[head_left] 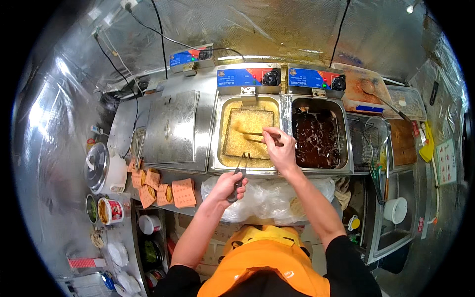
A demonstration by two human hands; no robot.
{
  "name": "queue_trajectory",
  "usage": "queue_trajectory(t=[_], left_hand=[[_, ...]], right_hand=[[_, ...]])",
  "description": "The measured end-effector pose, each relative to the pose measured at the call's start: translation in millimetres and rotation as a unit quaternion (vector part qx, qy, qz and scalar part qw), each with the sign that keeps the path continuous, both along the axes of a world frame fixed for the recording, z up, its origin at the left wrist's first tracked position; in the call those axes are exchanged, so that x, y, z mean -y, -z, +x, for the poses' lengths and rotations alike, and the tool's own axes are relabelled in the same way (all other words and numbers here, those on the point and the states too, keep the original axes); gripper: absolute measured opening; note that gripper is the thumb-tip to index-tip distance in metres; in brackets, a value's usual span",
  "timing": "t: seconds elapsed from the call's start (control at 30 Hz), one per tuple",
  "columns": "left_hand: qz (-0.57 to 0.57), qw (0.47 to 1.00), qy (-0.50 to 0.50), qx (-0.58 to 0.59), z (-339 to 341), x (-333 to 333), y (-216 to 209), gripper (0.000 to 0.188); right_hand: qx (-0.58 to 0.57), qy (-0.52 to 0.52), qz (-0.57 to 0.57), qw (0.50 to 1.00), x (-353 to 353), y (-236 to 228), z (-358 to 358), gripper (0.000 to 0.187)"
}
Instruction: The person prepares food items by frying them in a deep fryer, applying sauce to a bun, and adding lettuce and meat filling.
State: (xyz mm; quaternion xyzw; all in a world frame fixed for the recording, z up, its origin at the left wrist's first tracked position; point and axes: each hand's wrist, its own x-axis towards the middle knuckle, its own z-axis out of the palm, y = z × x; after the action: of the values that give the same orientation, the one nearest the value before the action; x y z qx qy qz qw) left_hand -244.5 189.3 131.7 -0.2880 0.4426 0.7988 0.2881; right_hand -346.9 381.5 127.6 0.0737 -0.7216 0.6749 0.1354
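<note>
In the left fryer, yellow foaming oil bubbles around a rectangular wire frying basket. My left hand is closed around the black handle of the basket, in front of the fryer's near edge. Above the oil, my right hand grips a pair of chopsticks, which point left into the basket. Near their tips is a small blurred golden-brown patch; I cannot make out what it is. Foam hides whatever lies lower in the basket.
Dark oil fills the right fryer. Left are metal lids, food in paper sleeves and a lidded pot. A plastic-wrapped bundle lies in front. Right stand a sauce tray with ladle, strainers and a sink.
</note>
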Motion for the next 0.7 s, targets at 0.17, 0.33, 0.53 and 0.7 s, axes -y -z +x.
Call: queue_trajectory(t=[0.17,0.33,0.53,0.7], left_hand=[[0.036,0.999,0.004,-0.014,0,5,14,0.015],[0.024,1.000,-0.009,-0.003,-1,0,6,0.020],[0.043,0.999,-0.023,-0.020,-7,4,18,0.016],[0.064,0.998,-0.007,-0.012,-5,-3,20,0.013]], right_hand=[[-0.032,0.080,-0.005,0.996,2,-30,-16,0.017],[0.005,0.078,0.050,0.996,15,-32,-27,0.018],[-0.004,0.078,0.060,0.995,12,-45,-23,0.014],[0.099,0.105,-0.039,0.989,-30,2,-25,0.016]])
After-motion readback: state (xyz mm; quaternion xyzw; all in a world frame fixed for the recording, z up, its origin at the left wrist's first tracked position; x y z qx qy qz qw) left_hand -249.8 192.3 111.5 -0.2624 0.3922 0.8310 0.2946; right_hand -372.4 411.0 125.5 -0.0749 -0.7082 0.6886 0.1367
